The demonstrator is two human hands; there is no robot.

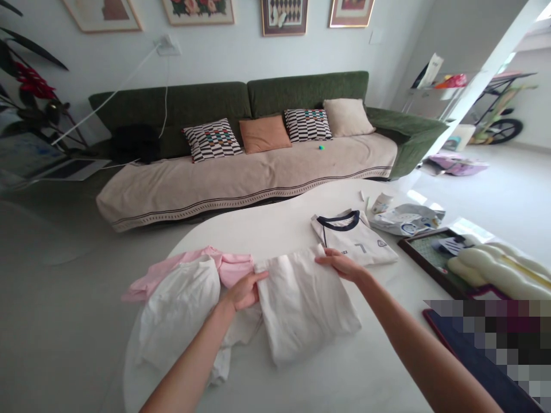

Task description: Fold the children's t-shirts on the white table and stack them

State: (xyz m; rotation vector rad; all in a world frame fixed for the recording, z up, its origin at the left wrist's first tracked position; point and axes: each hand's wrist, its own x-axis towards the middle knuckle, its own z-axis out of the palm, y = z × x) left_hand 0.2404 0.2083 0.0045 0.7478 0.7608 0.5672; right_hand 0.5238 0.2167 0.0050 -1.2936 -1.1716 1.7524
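A folded white garment [307, 307] hangs between my two hands over the white table, its lower edge toward me. My left hand [246, 291] pinches its upper left corner, thumb on top. At the upper right corner, my right hand [340, 264] grips the cloth with fingers closed. Just beyond my right hand lies a folded white T-shirt [359, 241] with a dark collar and a number 7. To the left, a crumpled white garment [181, 304] and a pink garment [167, 269] overlap, partly behind my left forearm.
The round white table [253, 226] stands before a green sofa [206, 103] with a beige cover and several cushions. At the right are a plastic package [407, 218], a dark-rimmed tray [417, 252] and a pale puffy object [503, 269]. A laptop [71, 169] sits far left.
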